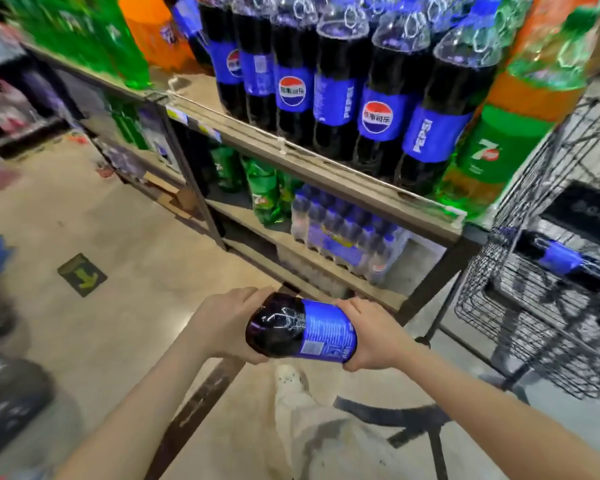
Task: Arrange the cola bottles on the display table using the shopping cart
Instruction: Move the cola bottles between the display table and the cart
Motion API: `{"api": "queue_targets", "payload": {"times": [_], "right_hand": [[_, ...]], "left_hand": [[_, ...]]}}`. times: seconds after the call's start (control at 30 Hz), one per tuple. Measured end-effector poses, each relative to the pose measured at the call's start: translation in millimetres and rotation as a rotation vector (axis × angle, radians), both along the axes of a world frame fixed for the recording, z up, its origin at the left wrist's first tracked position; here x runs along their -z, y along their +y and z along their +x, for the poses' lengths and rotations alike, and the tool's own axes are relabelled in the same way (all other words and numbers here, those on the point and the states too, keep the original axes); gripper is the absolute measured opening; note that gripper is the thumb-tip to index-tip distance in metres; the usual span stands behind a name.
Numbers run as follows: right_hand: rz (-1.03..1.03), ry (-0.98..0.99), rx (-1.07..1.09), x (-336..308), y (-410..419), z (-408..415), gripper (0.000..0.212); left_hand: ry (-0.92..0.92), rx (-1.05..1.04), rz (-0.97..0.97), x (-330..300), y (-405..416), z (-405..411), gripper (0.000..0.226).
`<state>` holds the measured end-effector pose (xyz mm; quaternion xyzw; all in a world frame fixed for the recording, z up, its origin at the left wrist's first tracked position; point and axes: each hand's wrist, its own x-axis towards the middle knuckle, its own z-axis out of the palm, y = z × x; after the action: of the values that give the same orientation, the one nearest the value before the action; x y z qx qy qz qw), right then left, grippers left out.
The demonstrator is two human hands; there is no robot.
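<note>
I hold a large cola bottle with a blue label sideways in front of me, low over the floor. My left hand grips its dark end and my right hand grips the label end. Above and beyond it, several upright cola bottles stand in rows on the top of the display table. At the right stands the black wire shopping cart, with another cola bottle lying inside it.
Green soda bottles stand at the table's left, orange and green ones at its right corner. The lower shelf holds a shrink-wrapped pack of small bottles and green bottles. Beige floor with an arrow sticker lies left.
</note>
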<state>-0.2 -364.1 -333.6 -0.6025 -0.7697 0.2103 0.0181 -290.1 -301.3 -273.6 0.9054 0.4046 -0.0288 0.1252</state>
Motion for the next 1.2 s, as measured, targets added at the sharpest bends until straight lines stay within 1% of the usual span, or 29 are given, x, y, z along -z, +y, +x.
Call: {"api": "queue_targets", "payload": {"times": [0.13,0.27,0.4,0.53,0.63,0.77,0.97,1.1,1.2], "right_hand": [[-0.010,0.024,0.008,4,69,-28,0.101],[-0.017,-0.002,0.008,0,137,-54,0.100],[0.012,0.029,-0.009,-11,198,-76,0.102],[0.039,0.018,-0.024,-21,250,-105,0.104],[0.045,0.010,0.007,-22,285,-132,0.107],[0.089,-0.003,0.069,-20,322,-178,0.103],[0.100,-0.015,0.167,-25,367,-250,0.102],[0.121,-0.023,0.198,-44,403,-285,0.104],[0.208,-0.034,0.228,-63,436,-301,0.100]], "left_hand": [[0.045,-0.019,-0.012,8,69,-28,0.098],[0.051,-0.037,0.004,-3,134,-50,0.099],[0.008,-0.048,0.041,-14,189,-75,0.099],[-0.011,-0.043,0.056,-18,240,-106,0.100],[-0.019,-0.005,0.063,-20,281,-135,0.101],[-0.020,0.064,0.112,-23,337,-175,0.101],[0.003,0.189,0.105,-32,415,-238,0.105],[0.022,0.229,0.166,-48,466,-267,0.111],[-0.001,0.259,0.228,-65,502,-283,0.111]]}}
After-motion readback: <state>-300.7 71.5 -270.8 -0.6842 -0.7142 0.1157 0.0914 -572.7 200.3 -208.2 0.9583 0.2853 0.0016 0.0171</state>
